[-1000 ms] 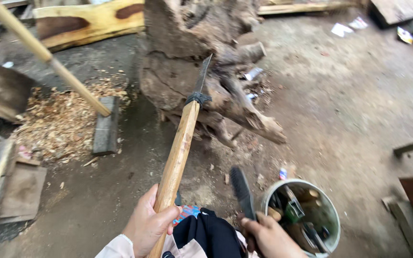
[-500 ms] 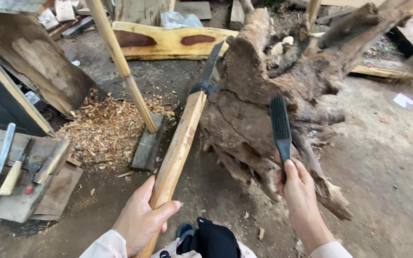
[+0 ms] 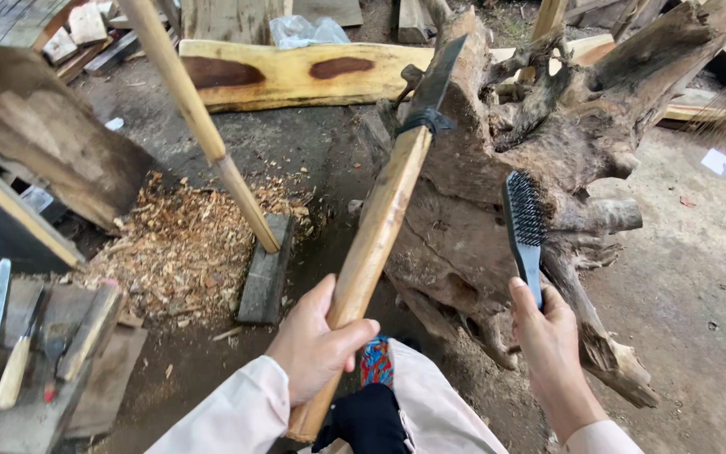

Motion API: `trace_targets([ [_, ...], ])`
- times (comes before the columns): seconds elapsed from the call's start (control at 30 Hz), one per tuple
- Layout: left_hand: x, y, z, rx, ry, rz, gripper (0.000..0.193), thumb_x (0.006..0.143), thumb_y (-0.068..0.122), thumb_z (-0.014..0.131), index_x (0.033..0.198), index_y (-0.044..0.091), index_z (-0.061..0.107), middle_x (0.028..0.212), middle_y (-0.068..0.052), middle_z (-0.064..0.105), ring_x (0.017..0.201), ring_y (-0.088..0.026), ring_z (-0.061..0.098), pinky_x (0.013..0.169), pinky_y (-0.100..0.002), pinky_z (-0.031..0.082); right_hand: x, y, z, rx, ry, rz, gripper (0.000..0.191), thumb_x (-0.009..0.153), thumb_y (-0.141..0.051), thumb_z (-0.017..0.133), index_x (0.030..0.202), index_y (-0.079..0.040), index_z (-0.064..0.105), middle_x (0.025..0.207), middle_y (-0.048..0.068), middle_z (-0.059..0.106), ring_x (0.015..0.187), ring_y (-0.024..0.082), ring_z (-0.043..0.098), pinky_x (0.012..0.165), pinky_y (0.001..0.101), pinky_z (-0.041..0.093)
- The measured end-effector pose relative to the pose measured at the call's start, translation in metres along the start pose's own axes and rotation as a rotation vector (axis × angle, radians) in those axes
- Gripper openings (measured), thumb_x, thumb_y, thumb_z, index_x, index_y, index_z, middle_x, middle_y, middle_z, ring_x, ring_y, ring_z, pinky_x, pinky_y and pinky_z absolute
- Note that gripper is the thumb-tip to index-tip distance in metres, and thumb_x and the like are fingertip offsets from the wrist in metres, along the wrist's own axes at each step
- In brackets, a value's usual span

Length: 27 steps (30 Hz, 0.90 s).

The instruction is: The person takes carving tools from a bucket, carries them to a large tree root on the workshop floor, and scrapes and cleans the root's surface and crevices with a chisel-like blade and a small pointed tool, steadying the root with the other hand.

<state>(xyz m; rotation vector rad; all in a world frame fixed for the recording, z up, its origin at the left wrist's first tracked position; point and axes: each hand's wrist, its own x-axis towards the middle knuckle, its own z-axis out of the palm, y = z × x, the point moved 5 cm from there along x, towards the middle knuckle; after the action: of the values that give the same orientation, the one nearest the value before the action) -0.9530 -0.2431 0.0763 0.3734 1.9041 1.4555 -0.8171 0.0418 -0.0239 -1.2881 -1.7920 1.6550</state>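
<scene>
My right hand grips the wire brush upright; the stump lies at twelve o'clock, nearer it than my left hand, wrapped around the axe handle.

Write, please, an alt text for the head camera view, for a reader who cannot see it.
A person's left hand grips a long wooden-handled tool with a dark blade, and the right hand holds a black wire brush up to a large gnarled tree root. Wood shavings lie on the ground at left.
</scene>
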Motion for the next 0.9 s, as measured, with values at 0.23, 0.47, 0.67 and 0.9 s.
trace_targets([
  [0.23, 0.095, 0.027, -0.008, 0.14, -0.069, -0.041, 0.036, 0.079, 0.02, 0.074, 0.104, 0.001, 0.057, 0.07, -0.004, 0.058, 0.048, -0.011, 0.058, 0.047, -0.029, 0.049, 0.079, -0.03, 0.032, 0.157, 0.053, -0.007, 0.024, 0.1, -0.029, 0.064, 0.098, -0.007, 0.055, 0.07, -0.001, 0.05, 0.055, 0.007, 0.044, 0.046, 0.0247, 0.035],
  [0.47, 0.16, 0.024, -0.045, 0.213, -0.028, -0.277, 0.069, 0.077, 0.018, 0.076, 0.14, 0.016, 0.048, 0.077, -0.002, 0.067, 0.048, -0.014, 0.058, 0.046, -0.031, 0.05, 0.167, -0.025, -0.002, 0.049, 0.243, 0.102, 0.014, 0.1, -0.018, 0.056, 0.111, -0.012, 0.051, 0.073, 0.002, 0.056, 0.055, 0.012, 0.047, 0.046, 0.0312, 0.038],
  [0.67, 0.194, 0.004, -0.061, 0.152, -0.004, -0.332, 0.057, 0.078, 0.017, 0.075, 0.13, 0.008, 0.055, 0.065, -0.008, 0.059, 0.043, -0.016, 0.055, 0.042, -0.032, 0.047, 0.238, 0.065, -0.078, -0.052, 0.613, 0.276, 0.04, 0.115, -0.039, 0.042, 0.111, -0.006, 0.065, 0.086, 0.005, 0.06, 0.069, 0.015, 0.053, 0.06, 0.0342, 0.039],
  [0.9, 0.244, 0.008, -0.084, 0.133, -0.056, -0.285, 0.061, 0.077, 0.015, 0.075, 0.135, 0.014, 0.058, 0.066, -0.003, 0.06, 0.043, -0.013, 0.052, 0.041, -0.031, 0.044, 0.221, 0.112, -0.092, -0.097, 0.86, 0.271, 0.034, 0.104, -0.028, 0.054, 0.123, -0.001, 0.048, 0.107, 0.015, 0.059, 0.083, 0.021, 0.061, 0.065, 0.0411, 0.05],
])
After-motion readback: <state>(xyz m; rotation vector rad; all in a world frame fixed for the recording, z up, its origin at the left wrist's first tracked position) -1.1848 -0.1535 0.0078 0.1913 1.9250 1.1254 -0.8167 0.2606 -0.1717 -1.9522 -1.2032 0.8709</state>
